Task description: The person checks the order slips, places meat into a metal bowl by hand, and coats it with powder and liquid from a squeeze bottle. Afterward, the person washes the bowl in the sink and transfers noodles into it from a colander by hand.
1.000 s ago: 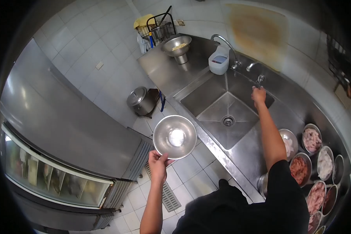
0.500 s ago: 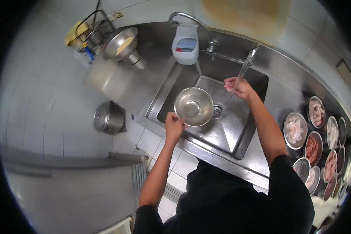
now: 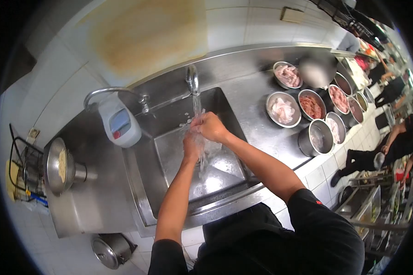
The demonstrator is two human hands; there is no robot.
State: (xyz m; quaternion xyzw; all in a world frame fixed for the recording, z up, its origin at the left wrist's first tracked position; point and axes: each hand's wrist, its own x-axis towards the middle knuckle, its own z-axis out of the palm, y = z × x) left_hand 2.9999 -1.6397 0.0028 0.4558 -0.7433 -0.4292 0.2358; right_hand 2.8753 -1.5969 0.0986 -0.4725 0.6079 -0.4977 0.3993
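Both hands meet under the running water in the steel sink (image 3: 170, 151). My right hand (image 3: 210, 127) comes from the right with its fingers curled over the fingers of my left hand (image 3: 193, 145). The left fingers are mostly covered by the right hand and splashing water. Above them, the tap (image 3: 192, 80) pours a stream onto the hands, and water splashes down into the basin. No tool or bowl shows in either hand.
On the sink's left rim stands a cut-open white plastic jug (image 3: 119, 121), beside a second curved tap (image 3: 110, 89). Several steel bowls of raw meat (image 3: 311, 106) stand on the right counter. A colander (image 3: 59, 166) sits far left. Other people (image 3: 394, 137) stand at far right.
My left hand has let go of the metal bowl, which no longer shows, and has joined my right hand under the tap. The view has swung to the right.
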